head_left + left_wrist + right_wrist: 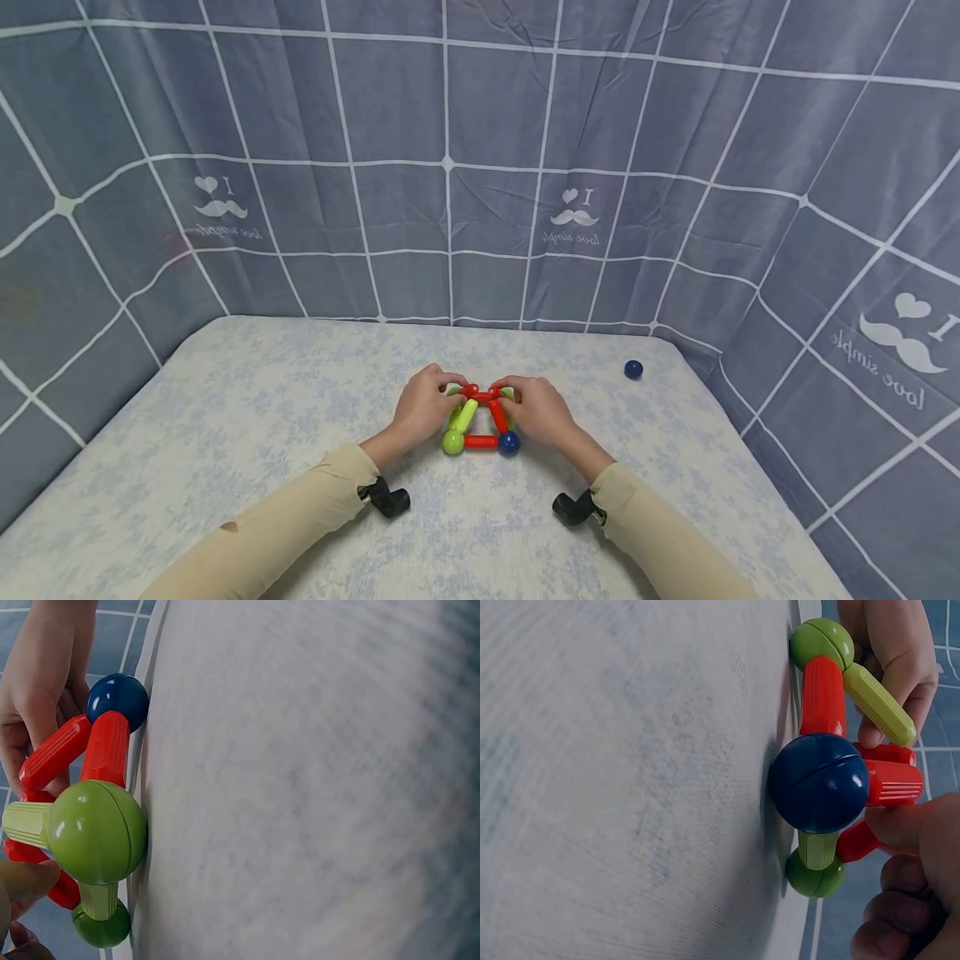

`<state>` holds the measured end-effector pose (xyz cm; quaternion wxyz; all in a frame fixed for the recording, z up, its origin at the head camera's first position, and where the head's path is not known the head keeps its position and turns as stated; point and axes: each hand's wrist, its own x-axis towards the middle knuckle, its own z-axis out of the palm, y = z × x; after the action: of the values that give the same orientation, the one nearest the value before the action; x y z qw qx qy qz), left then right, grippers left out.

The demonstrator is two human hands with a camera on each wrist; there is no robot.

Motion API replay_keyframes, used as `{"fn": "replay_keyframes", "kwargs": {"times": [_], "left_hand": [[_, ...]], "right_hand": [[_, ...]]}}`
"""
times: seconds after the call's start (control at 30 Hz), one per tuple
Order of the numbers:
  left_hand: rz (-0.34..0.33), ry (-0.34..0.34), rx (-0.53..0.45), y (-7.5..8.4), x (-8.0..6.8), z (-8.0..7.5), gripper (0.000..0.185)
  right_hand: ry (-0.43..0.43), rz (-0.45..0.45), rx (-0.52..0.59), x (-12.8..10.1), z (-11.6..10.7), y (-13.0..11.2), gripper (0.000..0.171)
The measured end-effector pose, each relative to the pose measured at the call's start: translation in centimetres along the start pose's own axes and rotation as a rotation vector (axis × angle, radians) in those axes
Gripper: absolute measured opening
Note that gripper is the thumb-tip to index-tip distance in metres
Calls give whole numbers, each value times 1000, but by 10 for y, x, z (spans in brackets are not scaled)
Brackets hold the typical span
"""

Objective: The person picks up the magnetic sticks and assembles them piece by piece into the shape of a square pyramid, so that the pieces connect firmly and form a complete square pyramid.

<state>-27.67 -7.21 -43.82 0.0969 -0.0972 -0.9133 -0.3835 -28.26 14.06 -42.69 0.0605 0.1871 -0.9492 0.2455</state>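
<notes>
A frame of magnetic rods and balls stands on the table before me. Its near side has a light green ball (453, 442), a dark blue ball (508, 443) and a red rod (481, 442) between them. From these balls a yellow-green rod (466, 415) and another red rod (895, 783) lean upward. Behind them, green balls (815, 873) sit at the far corners. My left hand (426, 404) pinches a red rod (64, 891) on the far left side. On the far right, my right hand (542, 410) pinches another red rod (859, 841) between thumb and fingers.
A loose dark blue ball (633, 369) lies toward the back right of the table. The pale patterned tablecloth (300, 400) reaches back to a grey checked curtain (390, 208), which also hangs along both sides.
</notes>
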Motion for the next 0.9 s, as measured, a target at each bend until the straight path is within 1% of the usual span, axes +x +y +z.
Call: {"fn": "replay_keyframes", "kwargs": {"times": [0.27, 0.47, 0.57, 0.63, 0.73, 0.9], "left_hand": [[12, 4, 19, -1, -1, 1, 16], [6, 7, 19, 1, -1, 1, 15], [-3, 7, 11, 2, -2, 0, 20], [-17, 6, -20, 2, -3, 0, 25], [-55, -2, -95, 0, -8, -1, 31], [-171, -24, -267, -6, -20, -4, 23]], "right_hand": [[7, -6, -12, 0, 0, -1, 21], [6, -17, -10, 0, -1, -1, 23], [4, -14, -8, -1, 0, -1, 26], [3, -9, -8, -2, 0, -1, 29], [3, 6, 3, -4, -2, 1, 35], [5, 36, 57, -10, -11, 12, 36]]}}
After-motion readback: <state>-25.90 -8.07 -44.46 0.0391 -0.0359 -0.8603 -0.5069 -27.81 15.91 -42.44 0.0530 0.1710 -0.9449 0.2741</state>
